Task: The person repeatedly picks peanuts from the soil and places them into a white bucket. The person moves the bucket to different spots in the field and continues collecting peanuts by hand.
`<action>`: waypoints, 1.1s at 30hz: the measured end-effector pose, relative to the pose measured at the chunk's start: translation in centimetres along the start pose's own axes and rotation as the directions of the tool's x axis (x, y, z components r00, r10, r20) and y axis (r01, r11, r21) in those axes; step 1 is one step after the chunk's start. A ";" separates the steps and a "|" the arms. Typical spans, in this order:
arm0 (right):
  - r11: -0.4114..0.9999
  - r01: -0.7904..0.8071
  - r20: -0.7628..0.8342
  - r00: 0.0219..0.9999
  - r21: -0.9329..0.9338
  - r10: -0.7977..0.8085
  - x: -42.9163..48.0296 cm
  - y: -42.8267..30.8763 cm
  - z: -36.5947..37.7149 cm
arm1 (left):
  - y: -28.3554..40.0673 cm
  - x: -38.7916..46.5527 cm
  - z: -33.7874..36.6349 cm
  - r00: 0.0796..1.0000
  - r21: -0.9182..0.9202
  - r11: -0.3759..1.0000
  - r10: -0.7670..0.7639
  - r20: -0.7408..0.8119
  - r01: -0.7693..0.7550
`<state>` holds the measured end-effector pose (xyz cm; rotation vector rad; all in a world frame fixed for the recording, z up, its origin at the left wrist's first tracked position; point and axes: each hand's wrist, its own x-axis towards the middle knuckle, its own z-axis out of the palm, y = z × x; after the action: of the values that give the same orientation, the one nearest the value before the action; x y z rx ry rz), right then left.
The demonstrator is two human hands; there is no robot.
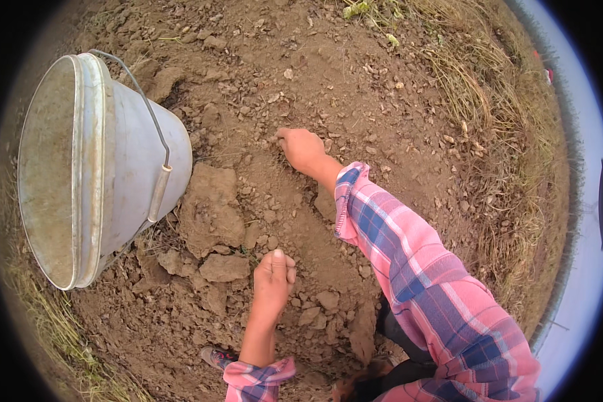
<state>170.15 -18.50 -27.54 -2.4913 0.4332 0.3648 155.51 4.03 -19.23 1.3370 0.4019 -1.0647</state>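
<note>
My right hand (302, 148) reaches down to loose brown soil (261, 171), its fingertips at the ground among small clods and pale dry bits. Whether anything is pinched there is hidden by the hand. Closer to my body, my left hand (273, 276) is curled into a loose fist with the thumb on top, above crumbled earth. What the fist may contain cannot be seen. Left of both hands, a whitish plastic bucket (135, 135) leans with its mouth facing left, a wire handle (153, 110) with a pale grip hanging down its side. Dirt stains its inner wall.
Large clods (211, 206) lie between the bucket and my hands. Dry plant stalks (482, 100) run along the right; yellow-green grass (75, 341) is at lower left. A dark shoe (218, 357) stands near my left forearm. Pale pod-like bits (288, 74) dot the soil.
</note>
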 end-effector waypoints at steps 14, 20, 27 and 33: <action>0.790 -0.201 0.327 0.945 0.579 0.000 -6.9 4.1 -2.1 | 1.7 -1.5 0.7 0.997 -0.383 0.920 -0.078 0.019 0.080; 0.516 -0.596 0.621 0.770 0.616 0.148 -13.6 5.4 -7.3 | 2.0 -3.1 2.3 0.995 -0.351 0.932 -0.075 0.066 0.093; 0.952 0.248 -0.178 0.944 -0.180 -0.280 -8.0 6.9 -6.9 | 1.7 -4.0 5.5 0.986 -0.464 0.871 -0.123 0.108 0.160; 0.991 0.116 -0.011 0.993 -0.063 -0.117 -7.2 8.2 -7.1 | 0.0 -3.5 7.5 0.988 -0.482 0.862 -0.149 0.050 0.155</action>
<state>161.60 -27.40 -23.41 -2.5670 0.2839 0.3179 151.34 -1.44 -14.66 0.8577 0.7260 -1.0132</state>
